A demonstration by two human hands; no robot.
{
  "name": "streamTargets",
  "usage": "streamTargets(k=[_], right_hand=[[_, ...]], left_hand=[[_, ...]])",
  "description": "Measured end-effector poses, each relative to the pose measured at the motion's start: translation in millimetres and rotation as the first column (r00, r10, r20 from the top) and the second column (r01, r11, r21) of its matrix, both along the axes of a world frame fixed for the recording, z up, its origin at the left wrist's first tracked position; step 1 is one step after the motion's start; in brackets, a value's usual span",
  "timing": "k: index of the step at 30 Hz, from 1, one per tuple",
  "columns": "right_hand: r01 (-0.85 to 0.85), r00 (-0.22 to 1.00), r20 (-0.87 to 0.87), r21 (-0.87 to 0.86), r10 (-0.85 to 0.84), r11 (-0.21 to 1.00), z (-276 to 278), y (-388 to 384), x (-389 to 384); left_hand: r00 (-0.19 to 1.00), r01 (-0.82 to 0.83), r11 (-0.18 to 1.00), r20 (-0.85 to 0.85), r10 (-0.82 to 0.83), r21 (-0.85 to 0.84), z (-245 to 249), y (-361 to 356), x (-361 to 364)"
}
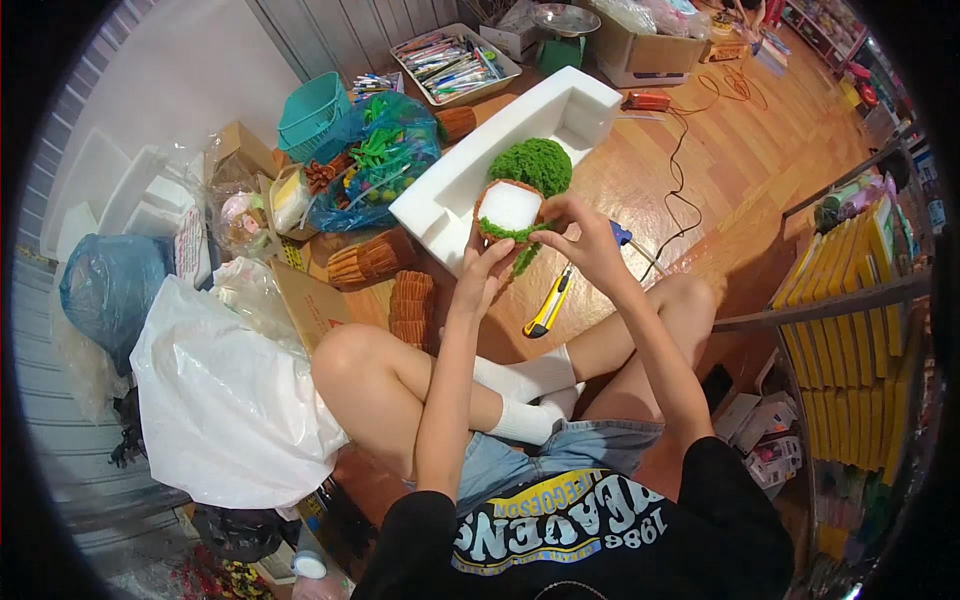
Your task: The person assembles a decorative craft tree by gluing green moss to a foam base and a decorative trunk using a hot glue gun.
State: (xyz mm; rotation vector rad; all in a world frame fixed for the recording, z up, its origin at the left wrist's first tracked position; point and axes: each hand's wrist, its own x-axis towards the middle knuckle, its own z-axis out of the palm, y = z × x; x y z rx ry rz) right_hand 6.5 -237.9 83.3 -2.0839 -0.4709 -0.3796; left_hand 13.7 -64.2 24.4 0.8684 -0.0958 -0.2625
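Brown, round, white-filled pot (511, 206) with green near edging (497, 231) is clamped between left hand (482, 275) and right hand (590, 242), apparently steadying its upturned opening.

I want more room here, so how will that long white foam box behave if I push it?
The long white foam box will probably feel light for its size, since it looks like plain foam. Its thick walls should keep it stiff, though a knock could chip an edge. On the shiny wooden floor, it may slide rather than tip.
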Motion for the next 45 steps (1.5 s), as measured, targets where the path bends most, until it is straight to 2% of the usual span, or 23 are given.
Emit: streamTargets(k=[2, 3, 6, 8, 12, 15, 18, 20, 26, 30, 32, 36, 38, 39, 42, 45], right_hand=[[0.022, 0.987, -0.161, 0.154, 0.003, 0.988, 7, -1, 1], [0.023, 0.987, -0.161, 0.154, 0.003, 0.988, 6, -2, 3], [-0.011, 0.996, -0.082, 0.139, 0.023, 0.99, 7, -7, 5], [-0.109, 0.993, -0.056, -0.011, 0.109, 0.994, 10, -9, 4], [-0.174, 0.984, -0.037, -0.018, 0.173, 0.985, 8, -6, 1], [-0.179, 0.98, -0.088, 0.004, 0.179, 0.984, 5, -3, -1], [-0.197, 0.98, -0.042, -0.042, 0.196, 0.979, 8, -2, -3], [-0.248, 0.967, -0.072, -0.056, 0.244, 0.967, 14, -1, -7], [-0.256, 0.966, -0.071, -0.135, 0.249, 0.957, 8, -2, -10], [-0.269, 0.96, -0.117, -0.133, 0.254, 0.954, 10, -2, -14], [-0.279, 0.958, -0.109, -0.145, 0.265, 0.949, 11, -3, -15], [-0.266, 0.958, -0.156, -0.164, 0.241, 0.95, 12, -8, -11], [-0.212, 0.972, -0.129, -0.133, 0.195, 0.968, 18, -11, -6], [-0.192, 0.98, -0.094, -0.193, 0.177, 0.962, 19, -13, -3], [-0.218, 0.971, -0.122, -0.109, 0.205, 0.97, 25, -14, 3], [-0.211, 0.969, -0.155, -0.099, 0.194, 0.973, 32, -11, 6]], left_hand=[[0.999, 0.029, 0.999, 0.03, -0.03, 0.029, -2, 0, 0], [0.999, 0.029, 0.999, 0.03, -0.03, 0.029, 1, 0, 0], [0.997, 0.06, 0.998, 0.038, -0.061, 0.023, 4, -2, -2], [0.997, 0.076, 0.997, -0.008, -0.076, 0.004, 1, -3, -1], [0.999, 0.019, 0.999, -0.034, -0.018, 0.026, 1, -6, -2], [0.996, 0.015, 1.0, -0.087, -0.013, 0.015, 2, -4, -2], [0.994, -0.028, 0.999, -0.102, 0.032, 0.044, 1, -6, -1], [0.994, -0.033, 0.992, -0.097, 0.044, 0.119, -4, -5, 0], [0.986, -0.075, 0.997, -0.15, 0.079, 0.03, 0, -7, -1], [0.985, -0.087, 0.995, -0.144, 0.094, 0.055, -2, -9, -1], [0.983, -0.098, 0.988, -0.143, 0.115, 0.122, -2, -8, -2], [0.986, -0.071, 0.99, -0.14, 0.087, 0.118, -5, -6, -1], [0.991, -0.062, 0.996, -0.113, 0.069, 0.068, -4, -5, -1], [0.991, -0.06, 0.996, -0.113, 0.067, 0.067, -3, -5, -1], [0.993, -0.045, 0.989, -0.1, 0.06, 0.139, -2, -4, -2], [0.993, -0.016, 0.998, -0.116, 0.023, 0.056, 1, -3, -1]])
